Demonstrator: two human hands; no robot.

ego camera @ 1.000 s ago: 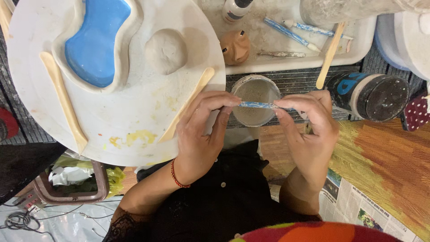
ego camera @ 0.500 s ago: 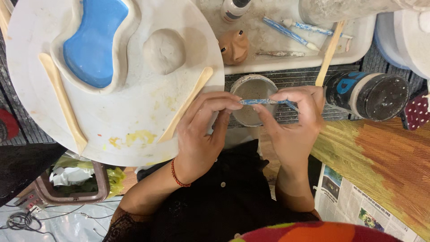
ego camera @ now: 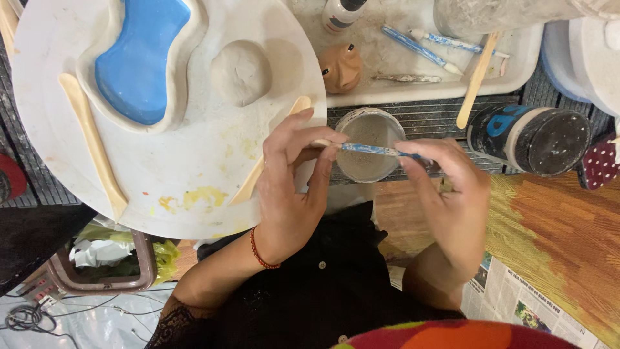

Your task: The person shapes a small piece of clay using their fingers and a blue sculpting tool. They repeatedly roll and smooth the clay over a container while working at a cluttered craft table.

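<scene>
Both my hands hold a thin blue-speckled paintbrush (ego camera: 371, 150) level above a small cup of grey water (ego camera: 368, 132). My left hand (ego camera: 294, 187) pinches the brush's tip end with thumb and fingers; a red thread bracelet circles its wrist. My right hand (ego camera: 452, 203) grips the handle end. To the left lies a round white board (ego camera: 194, 161) with a clay-walled shape filled with blue (ego camera: 135, 55) and a ball of grey clay (ego camera: 240, 71).
Two wooden modelling sticks (ego camera: 93, 145) lie on the board, one (ego camera: 258, 174) partly under my left hand. A white tray (ego camera: 420, 90) behind holds brushes, a wooden stick and a small brown clay head (ego camera: 341, 66). A dark-lidded jar (ego camera: 529, 137) stands at the right, newspaper (ego camera: 516, 304) below.
My right hand has slid left along the brush toward my left hand, then out again. The brush stays over the cup; my left hand keeps its pinch on the tip.
</scene>
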